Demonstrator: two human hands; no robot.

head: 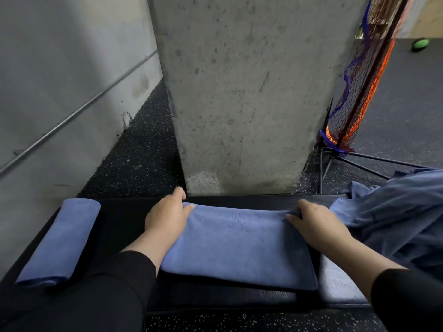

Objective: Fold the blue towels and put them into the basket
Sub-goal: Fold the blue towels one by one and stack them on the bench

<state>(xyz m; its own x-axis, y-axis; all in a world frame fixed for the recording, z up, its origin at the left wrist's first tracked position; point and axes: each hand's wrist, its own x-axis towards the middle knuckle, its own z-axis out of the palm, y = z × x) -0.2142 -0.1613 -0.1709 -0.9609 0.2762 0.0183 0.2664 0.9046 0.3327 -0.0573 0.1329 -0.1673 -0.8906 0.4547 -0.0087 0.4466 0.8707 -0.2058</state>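
A blue towel [239, 245], folded into a flat rectangle, lies on the black padded bench [134, 209] in the middle of the view. My left hand [167, 216] pinches its far left corner between thumb and fingers. My right hand [316, 224] grips its far right corner with curled fingers. A second blue towel [62, 240], folded narrow, lies at the left end of the bench. A heap of unfolded blue towels [402, 216] is piled at the right. No basket is in view.
A concrete pillar [244, 92] stands right behind the bench, with a grey wall [60, 80] at the left. A folded net on a black metal stand [354, 99] leans at the right. Speckled black floor surrounds the bench. A green ball [420, 44] lies far right.
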